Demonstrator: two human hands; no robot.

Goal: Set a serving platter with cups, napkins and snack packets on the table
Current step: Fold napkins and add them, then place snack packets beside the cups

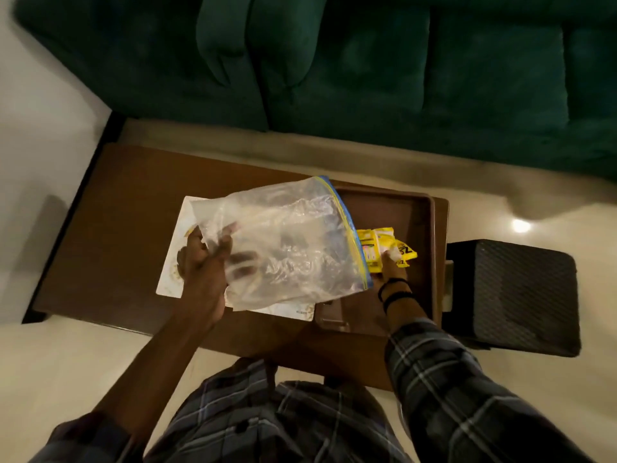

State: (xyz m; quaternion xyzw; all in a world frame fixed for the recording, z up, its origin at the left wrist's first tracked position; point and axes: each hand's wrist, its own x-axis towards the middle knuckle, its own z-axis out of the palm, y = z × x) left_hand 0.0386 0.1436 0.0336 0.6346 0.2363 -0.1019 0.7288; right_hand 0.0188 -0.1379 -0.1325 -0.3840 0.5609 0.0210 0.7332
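Observation:
A clear plastic zip bag [287,242] with a blue and yellow seal is held up over the wooden table [110,228] by my left hand [207,262], which grips its closed end. Just past the bag's mouth, my right hand [390,265] holds yellow snack packets [384,248] over the brown serving platter [414,215]. Beneath the bag lies a white placemat with gold print [173,259], partly hidden. No cups or napkins are in sight.
A dark green sofa [367,68] runs along the far side of the table. A black textured box [521,295] stands on the floor to the right of the table. Pale tiled floor [40,128] surrounds the table.

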